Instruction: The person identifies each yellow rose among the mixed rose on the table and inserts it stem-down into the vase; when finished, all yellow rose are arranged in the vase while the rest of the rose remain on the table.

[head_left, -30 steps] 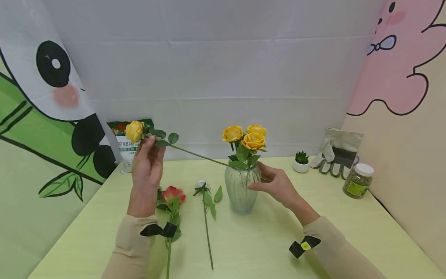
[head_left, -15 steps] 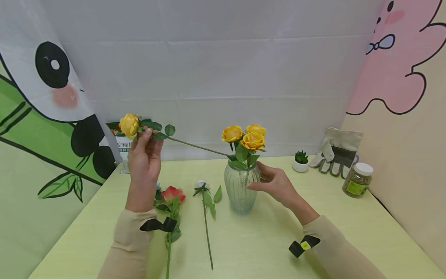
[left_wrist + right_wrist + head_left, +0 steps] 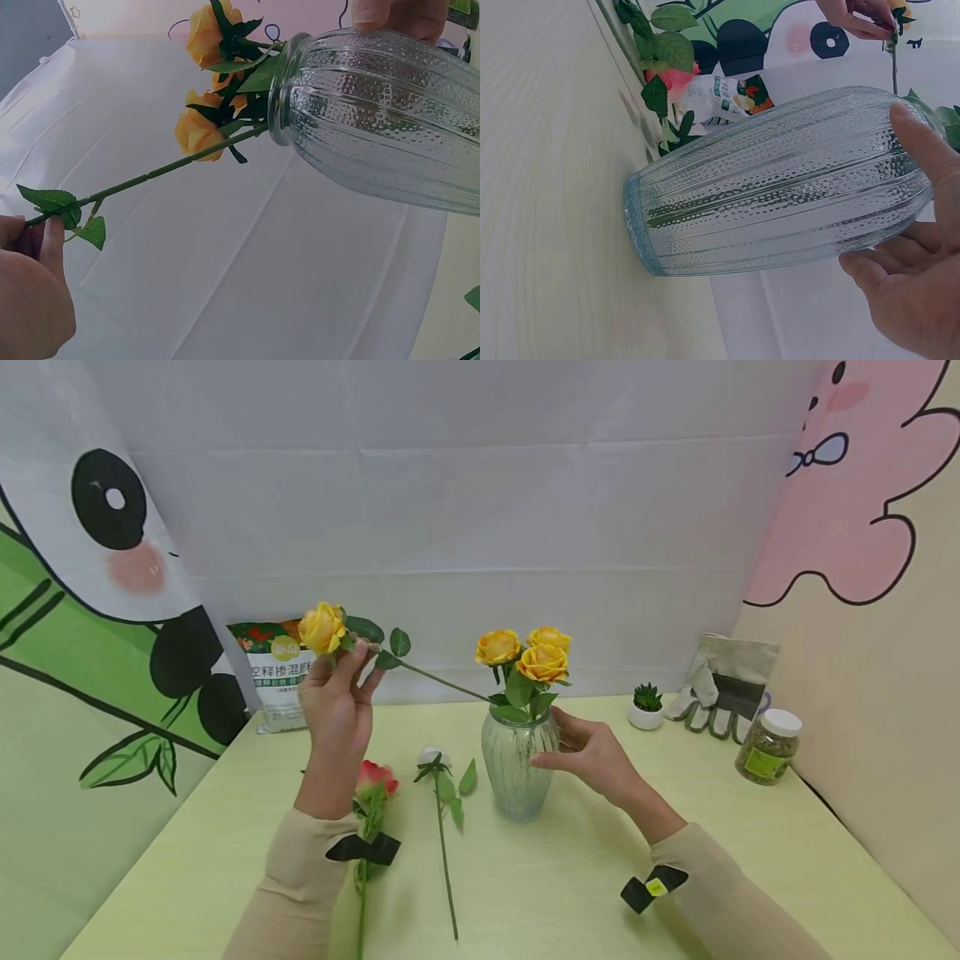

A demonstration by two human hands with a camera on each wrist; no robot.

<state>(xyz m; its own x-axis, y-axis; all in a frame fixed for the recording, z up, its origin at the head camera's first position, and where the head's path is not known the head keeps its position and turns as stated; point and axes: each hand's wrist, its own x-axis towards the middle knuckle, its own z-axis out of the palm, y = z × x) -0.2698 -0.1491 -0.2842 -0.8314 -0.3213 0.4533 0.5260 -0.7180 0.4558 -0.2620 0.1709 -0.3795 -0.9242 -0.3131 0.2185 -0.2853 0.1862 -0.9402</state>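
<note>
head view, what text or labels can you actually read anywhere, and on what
"控释掺混肥料": large characters on the white and green bag by the back wall; the last characters are partly hidden behind the left hand, so that reading is unsure.
Smaller line under it on the bag: too small to read.
Yellow label on the jar: too blurred to read.
Yellow sticker on the black wrist strap: nothing legible.

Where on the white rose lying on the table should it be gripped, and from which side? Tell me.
Pinch the white rose by the bare lower stem, coming from above. It lies flat on the table, head away from the person; its leaves crowd the upper part, and the red rose lies close on its left.
</note>
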